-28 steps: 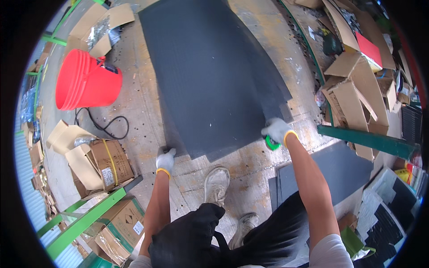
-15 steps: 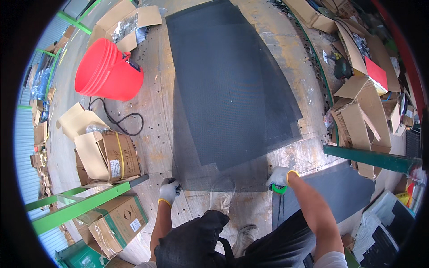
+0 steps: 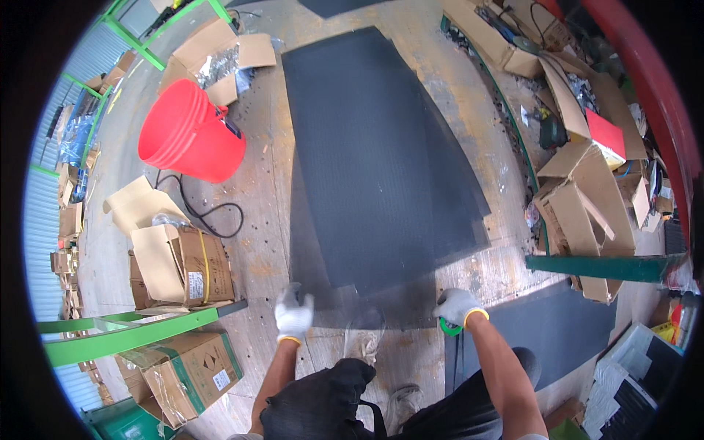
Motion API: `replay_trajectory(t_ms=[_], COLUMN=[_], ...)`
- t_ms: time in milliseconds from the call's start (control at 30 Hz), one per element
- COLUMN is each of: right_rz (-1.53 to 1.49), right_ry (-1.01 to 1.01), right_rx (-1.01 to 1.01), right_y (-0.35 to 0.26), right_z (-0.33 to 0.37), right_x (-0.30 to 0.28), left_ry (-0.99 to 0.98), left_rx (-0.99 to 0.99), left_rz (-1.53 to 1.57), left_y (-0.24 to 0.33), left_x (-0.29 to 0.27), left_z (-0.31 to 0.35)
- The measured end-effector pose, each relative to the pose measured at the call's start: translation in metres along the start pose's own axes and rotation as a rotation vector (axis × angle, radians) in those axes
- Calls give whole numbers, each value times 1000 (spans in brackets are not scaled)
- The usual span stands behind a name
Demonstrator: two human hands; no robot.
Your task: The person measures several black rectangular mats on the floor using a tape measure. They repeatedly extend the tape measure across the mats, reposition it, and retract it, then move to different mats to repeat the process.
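Thin dark mesh sheets (image 3: pixel 381 176) lie overlapped on the floor in front of me, the lowest one see-through along its near edge. My left hand (image 3: pixel 294 319), in a grey-white glove with a yellow cuff, is at the near left corner, thumb and fingers apart, holding nothing that I can see. At the near right corner, my gloved right hand (image 3: pixel 458 306) is closed on a round green tool (image 3: pixel 449 328), mostly hidden under the palm. Whether those fingers also pinch the mesh edge cannot be seen. My shoe (image 3: pixel 363 343) is at the near edge.
A red bucket (image 3: pixel 194 132), a black cable (image 3: pixel 209 213) and open cardboard boxes (image 3: pixel 202 257) stand left, beside a green metal bar (image 3: pixel 139 334). Another dark sheet (image 3: pixel 543 330) lies at right, below a dark green beam (image 3: pixel 601 266). More boxes (image 3: pixel 587 194) line the right side.
My left hand has come off the mesh edge, moved right and opened. The right hand stays by its corner with the green tool. The whole view has shifted slightly, showing more floor beyond the sheets.
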State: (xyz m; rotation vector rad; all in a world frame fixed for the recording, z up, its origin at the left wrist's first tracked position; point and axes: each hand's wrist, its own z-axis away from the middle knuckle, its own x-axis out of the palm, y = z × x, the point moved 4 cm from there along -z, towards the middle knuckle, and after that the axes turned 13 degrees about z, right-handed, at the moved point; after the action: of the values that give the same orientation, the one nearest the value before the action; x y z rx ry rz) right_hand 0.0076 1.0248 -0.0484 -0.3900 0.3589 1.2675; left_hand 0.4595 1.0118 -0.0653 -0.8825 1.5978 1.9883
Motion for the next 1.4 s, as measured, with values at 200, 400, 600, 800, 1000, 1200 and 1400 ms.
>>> replay_trajectory(t_ms=[200, 400, 600, 800, 1000, 1200, 1400], right_rz=[77, -147, -678, -834, -742, -773, -731], right_ry=[134, 144, -141, -209, -126, -163, -278], right_rx=[47, -54, -148, -90, -213, -247, -217], right_y=[-1, 11, 23, 12, -26, -61, -117], right_z=[-15, -28, -12, 5, 60, 183, 341], right_x=[18, 50, 22, -10, -78, -192, -318], left_ry=[-19, 18, -329, -214, -48, -75, -92], left_rx=[-413, -493, -633, -733, -698, -687, -725], left_rz=[-313, 155, 602, 983, 794, 761, 596], left_y=[-6, -86, -97, -59, -10, 85, 185], left_x=[17, 13, -5, -14, -46, -150, -270], left_z=[-21, -34, -55, -48, -60, -79, -59])
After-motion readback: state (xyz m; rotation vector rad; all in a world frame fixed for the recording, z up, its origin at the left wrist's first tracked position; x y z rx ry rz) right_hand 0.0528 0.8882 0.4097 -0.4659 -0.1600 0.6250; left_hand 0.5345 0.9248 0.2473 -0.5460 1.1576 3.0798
